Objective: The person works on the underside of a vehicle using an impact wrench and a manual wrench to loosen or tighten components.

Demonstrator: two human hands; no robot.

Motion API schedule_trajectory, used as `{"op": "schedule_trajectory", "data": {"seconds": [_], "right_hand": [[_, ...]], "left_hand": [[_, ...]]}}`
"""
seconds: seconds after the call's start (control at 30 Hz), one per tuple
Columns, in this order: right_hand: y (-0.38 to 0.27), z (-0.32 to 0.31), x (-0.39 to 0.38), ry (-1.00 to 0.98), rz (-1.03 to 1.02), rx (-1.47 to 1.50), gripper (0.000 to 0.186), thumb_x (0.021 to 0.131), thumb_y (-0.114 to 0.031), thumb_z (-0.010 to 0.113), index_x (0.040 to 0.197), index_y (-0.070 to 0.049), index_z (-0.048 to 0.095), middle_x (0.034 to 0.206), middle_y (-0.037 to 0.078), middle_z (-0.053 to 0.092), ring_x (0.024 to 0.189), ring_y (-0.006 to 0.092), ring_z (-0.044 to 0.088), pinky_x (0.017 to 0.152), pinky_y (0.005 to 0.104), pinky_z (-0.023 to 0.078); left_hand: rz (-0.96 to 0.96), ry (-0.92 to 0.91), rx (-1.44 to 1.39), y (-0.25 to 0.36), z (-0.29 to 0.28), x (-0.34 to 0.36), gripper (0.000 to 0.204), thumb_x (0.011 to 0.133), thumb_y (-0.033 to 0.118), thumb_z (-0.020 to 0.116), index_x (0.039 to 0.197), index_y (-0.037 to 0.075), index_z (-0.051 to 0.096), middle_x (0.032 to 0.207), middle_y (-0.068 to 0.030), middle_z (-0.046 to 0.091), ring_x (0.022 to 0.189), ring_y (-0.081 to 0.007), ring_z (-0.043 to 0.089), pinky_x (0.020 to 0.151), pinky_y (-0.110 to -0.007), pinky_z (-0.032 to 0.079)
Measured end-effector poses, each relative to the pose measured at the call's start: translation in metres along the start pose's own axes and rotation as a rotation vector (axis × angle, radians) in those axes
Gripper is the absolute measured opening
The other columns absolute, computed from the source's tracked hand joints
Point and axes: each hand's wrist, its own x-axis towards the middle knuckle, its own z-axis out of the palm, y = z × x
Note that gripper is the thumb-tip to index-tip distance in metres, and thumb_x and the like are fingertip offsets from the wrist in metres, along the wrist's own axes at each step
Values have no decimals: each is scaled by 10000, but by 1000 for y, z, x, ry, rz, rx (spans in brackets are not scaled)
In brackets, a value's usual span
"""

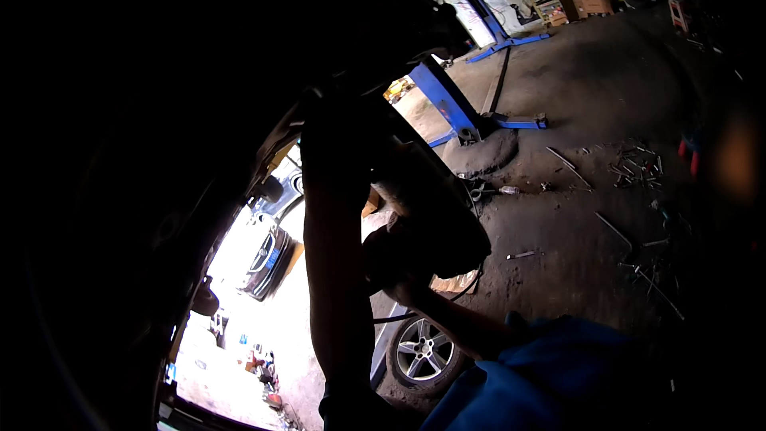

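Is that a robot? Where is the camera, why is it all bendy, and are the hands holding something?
No robot here, just a person with two bare hands! There is only one picture. Its camera sits on the person's head and looks down. The very wide lens bends straight edges.

The left arm is the long dark shape reaching upward; its hand is lost in the dark. The right hand, past a blue sleeve, is up against a bulky dark part. It is too dark to tell whether either hand grips anything.

On the brown floor are a wheel with shiny spokes and loose metal pieces. A blue post stands farther back, and a dark car shows in the bright light on the left.
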Motion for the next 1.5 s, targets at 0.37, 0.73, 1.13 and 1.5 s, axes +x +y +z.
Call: {"op": "schedule_trajectory", "data": {"seconds": [0.37, 0.73, 1.13, 1.5], "right_hand": [[-14, -41, -47, 295, 134, -11, 151, 909, -199, 578, 968, -65, 545, 698, 11, 495, 591, 116, 502, 545, 287, 449], [-104, -93, -282, 1059, 184, -74, 148, 869, -215, 613, 896, -77, 567, 688, 35, 541, 608, 149, 542, 584, 313, 483], [-322, -184, -506, 1597, -323, 300, 201, 869, -291, 560, 898, -92, 561, 708, 45, 565, 637, 193, 579, 632, 375, 513], [-581, -413, -745, 1733, 1482, -1325, 577, 916, -519, 451, 1041, 18, 619, 1096, 255, 609, 1052, 398, 579, 881, 482, 450]], "left_hand": [[-534, -172, -1362, -68, 8, -19, 389, 981, 229, 477, 1307, 17, 465, 1242, -119, 565, 1115, -242, 569, 1006, -409, 435], [-868, -471, -550, -121, 128, -342, 362, 988, 185, 424, 1244, -51, 520, 937, -54, 606, 865, -180, 580, 770, -291, 458], [-1279, -1467, -790, 234, 330, -363, 229, 927, 222, 581, 1094, 84, 657, 904, -36, 691, 754, -37, 579, 567, -219, 420], [-1267, -1623, -514, 289, 696, -483, 289, 878, 266, 651, 813, -14, 629, 624, -45, 595, 570, -79, 558, 497, -259, 413]]}}
